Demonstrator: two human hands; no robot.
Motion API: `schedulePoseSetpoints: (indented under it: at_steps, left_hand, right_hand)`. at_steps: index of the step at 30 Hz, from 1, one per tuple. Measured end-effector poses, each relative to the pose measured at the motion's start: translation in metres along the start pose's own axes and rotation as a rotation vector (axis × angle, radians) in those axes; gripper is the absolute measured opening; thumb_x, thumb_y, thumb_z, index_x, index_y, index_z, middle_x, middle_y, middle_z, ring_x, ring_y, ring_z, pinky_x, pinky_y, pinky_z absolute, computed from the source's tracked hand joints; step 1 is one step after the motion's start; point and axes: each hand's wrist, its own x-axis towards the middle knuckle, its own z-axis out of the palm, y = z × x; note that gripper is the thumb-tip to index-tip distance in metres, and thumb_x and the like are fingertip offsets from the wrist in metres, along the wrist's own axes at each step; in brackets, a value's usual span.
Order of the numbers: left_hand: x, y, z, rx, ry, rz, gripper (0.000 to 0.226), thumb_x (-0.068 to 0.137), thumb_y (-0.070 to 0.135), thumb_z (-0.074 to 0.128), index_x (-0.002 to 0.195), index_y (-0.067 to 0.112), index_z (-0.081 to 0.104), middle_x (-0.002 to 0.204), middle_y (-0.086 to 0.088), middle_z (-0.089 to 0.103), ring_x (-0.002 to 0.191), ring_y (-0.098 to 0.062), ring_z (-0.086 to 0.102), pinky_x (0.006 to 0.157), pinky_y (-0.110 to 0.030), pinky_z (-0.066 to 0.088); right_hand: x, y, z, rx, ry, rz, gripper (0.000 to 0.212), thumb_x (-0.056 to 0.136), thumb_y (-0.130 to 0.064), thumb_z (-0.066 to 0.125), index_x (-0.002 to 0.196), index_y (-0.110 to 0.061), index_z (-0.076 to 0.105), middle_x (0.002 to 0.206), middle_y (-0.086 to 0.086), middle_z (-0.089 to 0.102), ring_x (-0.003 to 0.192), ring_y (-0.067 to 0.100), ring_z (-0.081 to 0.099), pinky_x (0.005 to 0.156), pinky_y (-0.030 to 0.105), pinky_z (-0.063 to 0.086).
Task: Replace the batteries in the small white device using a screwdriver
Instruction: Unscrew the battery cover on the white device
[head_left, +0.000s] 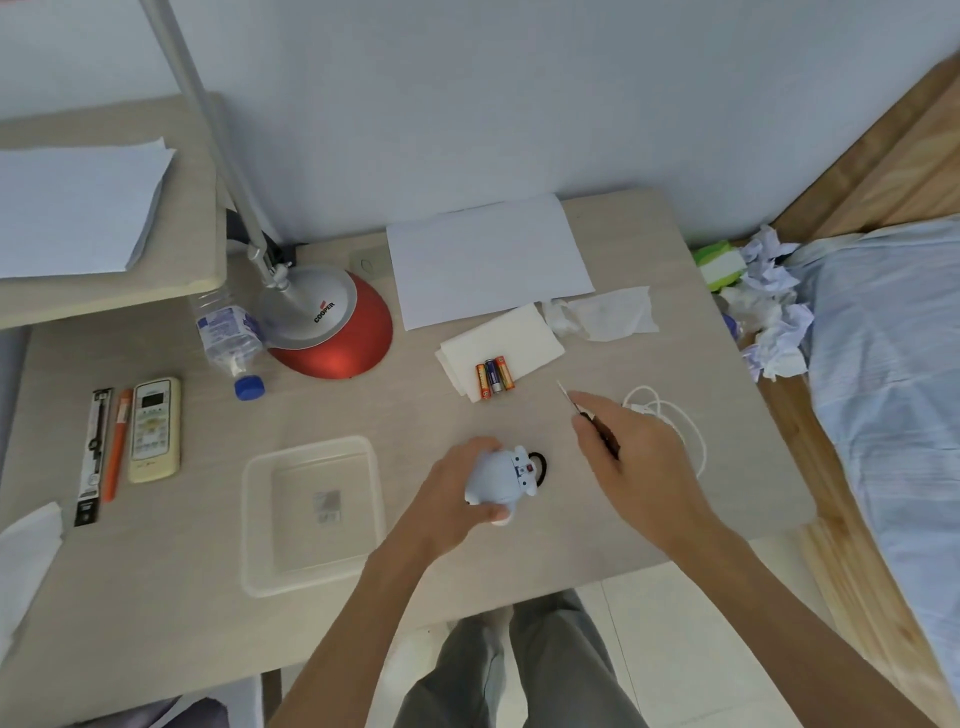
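Left hand (457, 488) grip wrapped around the small white device (501, 480), held on the bench (182, 597) near its front edge. Right hand (631, 462) grip closed on the screwdriver (569, 397), tip pointing toward the back edge. Three batteries (493, 376) lie on a folded tissue (506, 338) mid-bench. Clear tray (311, 514) sits left of the device.

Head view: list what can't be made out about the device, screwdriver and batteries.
- Device: underside and any battery cover hidden by the left hand.
- Screwdriver: handle buried in the right hand; tip type too small.
- Batteries: three visible, labels too small.
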Motion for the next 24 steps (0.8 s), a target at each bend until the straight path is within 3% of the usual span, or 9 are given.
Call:
schedulePoseSetpoints:
  at_steps: [3,5,7,12,14,20,24]
  left_hand:
    - [0.012,0.004,-0.005,-0.024,-0.017,0.012,0.068,0.071,0.032,0.094,0.129,0.041,0.059,0.128,0.008,0.062,0.115,-0.014,0.062,0.091,-0.038,0.054]
    - [0.015,0.007,-0.008,-0.045,-0.035,0.013,0.066,0.073,0.021,0.094,0.128,0.036,0.061,0.124,0.010,0.065,0.108,-0.003,0.063,0.086,-0.029,0.050]
    - [0.016,0.008,-0.010,-0.072,-0.060,0.009,0.065,0.074,0.016,0.093,0.129,0.033,0.061,0.124,0.013,0.065,0.105,0.003,0.063,0.085,-0.025,0.049]
    - [0.015,0.010,-0.010,-0.132,-0.060,0.037,0.065,0.075,0.023,0.093,0.128,0.045,0.062,0.127,0.021,0.063,0.116,-0.006,0.063,0.094,-0.034,0.060]
    - [0.015,0.009,-0.010,-0.144,-0.057,0.051,0.065,0.077,0.020,0.094,0.127,0.046,0.063,0.126,0.025,0.062,0.116,-0.003,0.062,0.094,-0.032,0.060]
    - [0.015,0.006,-0.009,-0.176,-0.069,0.078,0.061,0.079,0.017,0.094,0.131,0.029,0.065,0.127,0.013,0.063,0.113,-0.012,0.063,0.095,-0.045,0.059]
    - [0.015,0.005,-0.008,-0.187,-0.067,0.093,0.060,0.078,0.016,0.093,0.130,0.030,0.066,0.126,0.013,0.062,0.113,-0.011,0.063,0.093,-0.045,0.059]
  right_hand:
    - [-0.001,-0.010,-0.013,-0.020,-0.038,-0.058,0.023,0.106,-0.019,0.063,0.127,-0.019,0.073,0.086,-0.016,0.068,0.071,0.002,0.060,0.066,0.033,0.057]
    - [-0.001,-0.013,-0.016,-0.070,-0.080,-0.084,0.019,0.105,-0.020,0.064,0.121,-0.021,0.074,0.094,-0.009,0.072,0.073,0.009,0.060,0.066,0.038,0.058]
    - [0.000,-0.013,-0.015,-0.133,-0.138,-0.086,0.016,0.104,-0.022,0.064,0.115,-0.023,0.075,0.092,-0.007,0.072,0.071,0.013,0.062,0.064,0.040,0.058]
    - [0.004,-0.011,-0.001,-0.200,-0.330,-0.040,0.016,0.102,-0.023,0.060,0.105,-0.030,0.074,0.084,-0.007,0.064,0.071,0.019,0.062,0.065,0.043,0.056]
    - [0.004,-0.011,0.005,-0.224,-0.367,-0.023,0.016,0.101,-0.022,0.058,0.102,-0.029,0.073,0.081,-0.006,0.061,0.071,0.021,0.061,0.064,0.043,0.055]
    - [0.007,-0.011,0.016,-0.264,-0.427,0.019,0.019,0.101,-0.022,0.057,0.105,-0.028,0.074,0.087,-0.004,0.065,0.076,0.022,0.063,0.065,0.039,0.055]
    - [0.009,-0.009,0.020,-0.267,-0.445,0.037,0.020,0.101,-0.022,0.057,0.108,-0.029,0.075,0.090,-0.005,0.066,0.079,0.022,0.064,0.069,0.040,0.056]
